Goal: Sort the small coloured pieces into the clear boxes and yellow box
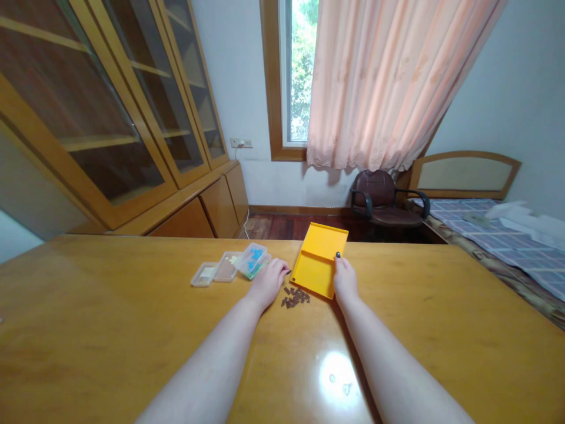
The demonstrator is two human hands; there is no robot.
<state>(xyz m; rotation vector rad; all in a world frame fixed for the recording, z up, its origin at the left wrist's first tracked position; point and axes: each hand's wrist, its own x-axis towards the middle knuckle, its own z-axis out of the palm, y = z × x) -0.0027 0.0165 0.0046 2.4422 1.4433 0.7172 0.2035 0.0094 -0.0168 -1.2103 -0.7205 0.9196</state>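
My right hand (345, 282) grips the right edge of an open, shallow yellow plastic case (318, 268), its thumb on top. A ridge crosses the middle of the case, which is tilted up off the table. One small brown piece shows in its near left corner. Just left of the case, my left hand (268, 282) is closed with its fingertips together; whether a small piece is between them cannot be made out. Below the fingertips lies a loose pile of small brown pieces (295, 298) on the table.
Left of my left hand, a clear box with blue pieces (253, 259) rests over something green. Beside it are a clear box with pale pieces (226, 267) and another clear box (205, 274). All are on the wooden table (132, 318). Beyond stand a chair (377, 200) and a bed (477, 215).
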